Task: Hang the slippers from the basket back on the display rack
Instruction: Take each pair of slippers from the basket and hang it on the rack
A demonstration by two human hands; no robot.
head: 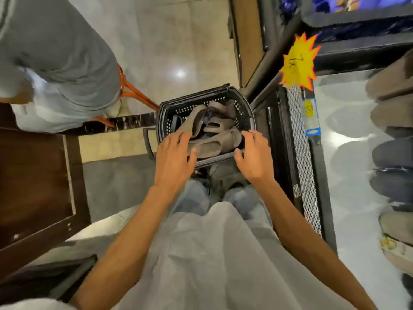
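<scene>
Lying crosswise along the basket (248,108) rim, the nearest slipper (214,145) runs between both hands: left grip (173,156) rests released on it, right grip (253,156) curls at its end, hold unclear

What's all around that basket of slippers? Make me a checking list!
Surface: glossy beige floor.
Job's things: black perforated plastic basket holding grey-brown slippers; black mesh display rack beside it.
Clutter: nothing seen.
Grippers: left hand rests on a slipper, fingers fairly straight; right hand fingers curl at its end, grip unclear.
Cables: nothing seen.
Surroundings: yellow starburst price tag; person in grey shirt; orange metal frame.
</scene>
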